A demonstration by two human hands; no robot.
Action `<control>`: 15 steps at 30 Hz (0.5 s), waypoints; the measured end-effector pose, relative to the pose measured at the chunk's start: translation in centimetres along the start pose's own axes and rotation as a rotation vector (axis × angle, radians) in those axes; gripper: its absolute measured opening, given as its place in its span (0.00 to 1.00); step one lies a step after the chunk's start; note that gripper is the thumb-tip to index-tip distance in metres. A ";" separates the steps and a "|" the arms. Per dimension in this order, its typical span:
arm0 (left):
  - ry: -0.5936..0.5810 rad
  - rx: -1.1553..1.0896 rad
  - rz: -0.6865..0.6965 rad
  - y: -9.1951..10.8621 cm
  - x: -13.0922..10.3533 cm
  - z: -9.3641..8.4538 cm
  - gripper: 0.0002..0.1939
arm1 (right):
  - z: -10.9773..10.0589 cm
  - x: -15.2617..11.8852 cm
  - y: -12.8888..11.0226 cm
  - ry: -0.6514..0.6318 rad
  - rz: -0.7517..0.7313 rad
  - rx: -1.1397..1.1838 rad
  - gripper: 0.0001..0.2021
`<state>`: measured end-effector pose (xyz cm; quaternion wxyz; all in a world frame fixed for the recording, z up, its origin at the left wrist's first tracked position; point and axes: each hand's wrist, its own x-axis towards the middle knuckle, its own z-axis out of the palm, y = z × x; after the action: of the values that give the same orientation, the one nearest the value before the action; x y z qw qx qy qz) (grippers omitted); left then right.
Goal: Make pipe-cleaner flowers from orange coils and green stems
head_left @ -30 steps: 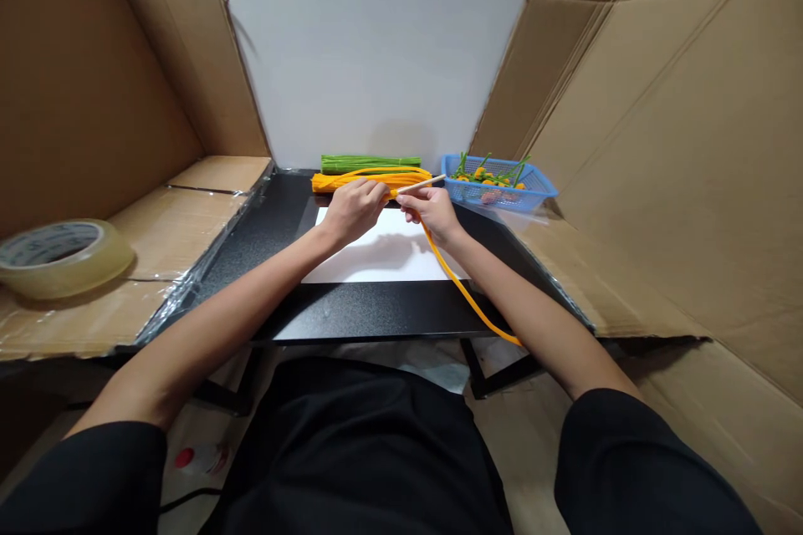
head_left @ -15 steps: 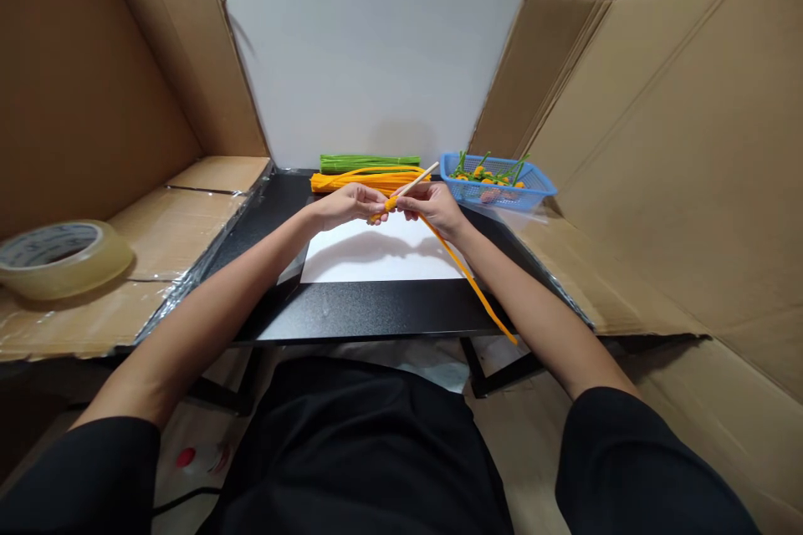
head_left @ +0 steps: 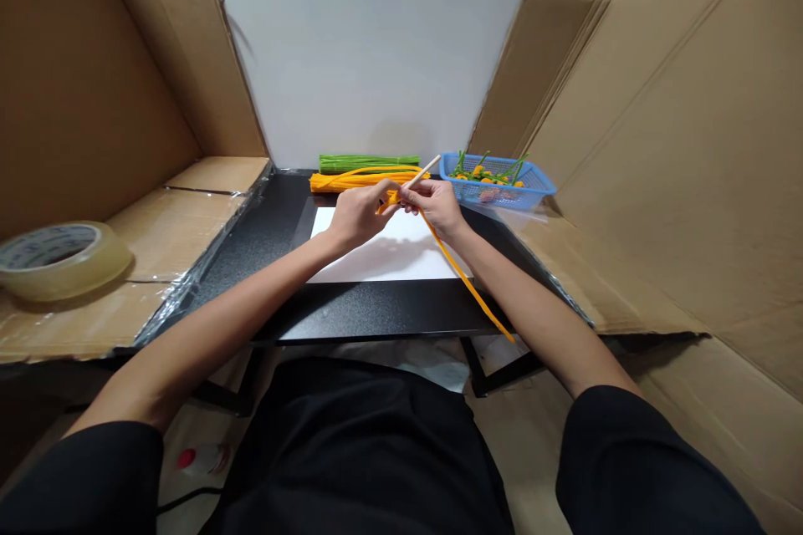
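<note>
Between my hands, above a white sheet of paper (head_left: 389, 255), is a thin pale wooden stick (head_left: 427, 170) that slants up to the right. An orange pipe cleaner (head_left: 467, 280) is wound about the stick's lower end, and its long tail hangs down to the right past the table's front edge. My right hand (head_left: 436, 205) pinches the stick and pipe cleaner together. My left hand (head_left: 364, 213) is curled with its fingertips closed at the orange coil; the back of the hand partly hides what they grip.
Behind my hands lie bundles of orange pipe cleaners (head_left: 332, 182) and green pipe cleaners (head_left: 370, 162). A blue basket (head_left: 533, 196) at the back right holds green and orange pieces. A tape roll (head_left: 63, 259) lies on the left cardboard ledge. Cardboard walls (head_left: 690, 142) flank the black table (head_left: 351, 309).
My left hand has turned over and moved right, its back now facing up over the coil. The stick tilts slightly differently; my right hand has barely moved.
</note>
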<state>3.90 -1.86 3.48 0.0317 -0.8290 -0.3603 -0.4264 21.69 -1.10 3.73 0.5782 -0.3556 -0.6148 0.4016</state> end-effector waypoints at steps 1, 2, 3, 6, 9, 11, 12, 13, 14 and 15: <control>0.023 0.018 0.005 -0.1 0.0 0.0 0.12 | 0.1 0.0 0.0 0.003 0.001 0.004 0.25; 0.040 0.035 0.014 -0.3 -0.1 0.0 0.12 | 0.1 0.0 0.0 0.003 0.004 0.007 0.25; 0.050 0.049 0.025 -0.4 -0.1 0.0 0.12 | 0.1 0.0 0.0 -0.001 0.010 0.010 0.25; 0.052 0.071 0.057 -0.8 -0.1 0.1 0.11 | 0.0 0.0 0.1 -0.028 0.030 0.017 0.26; 0.050 0.065 0.055 -1.2 0.0 0.2 0.11 | -0.3 0.1 0.0 -0.067 0.051 0.024 0.27; 0.050 0.059 0.046 -1.3 0.0 0.2 0.11 | -0.4 0.1 -0.1 -0.086 0.061 0.024 0.26; 0.050 0.055 0.040 -1.3 0.0 0.2 0.11 | -0.4 0.1 -0.1 -0.089 0.062 0.023 0.26; 0.050 0.050 0.034 -1.3 0.0 0.1 0.11 | -0.4 0.1 -0.1 -0.088 0.061 0.022 0.26; 0.050 0.042 0.027 -1.3 0.0 0.1 0.11 | -0.4 0.1 -0.1 -0.084 0.058 0.021 0.26; 0.049 0.033 0.020 -1.3 0.0 0.1 0.11 | -0.3 0.0 -0.1 -0.077 0.053 0.021 0.25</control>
<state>3.20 -0.87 3.13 0.0587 -0.8211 -0.3583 -0.4404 21.99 -1.08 3.83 0.5468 -0.3500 -0.6228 0.4366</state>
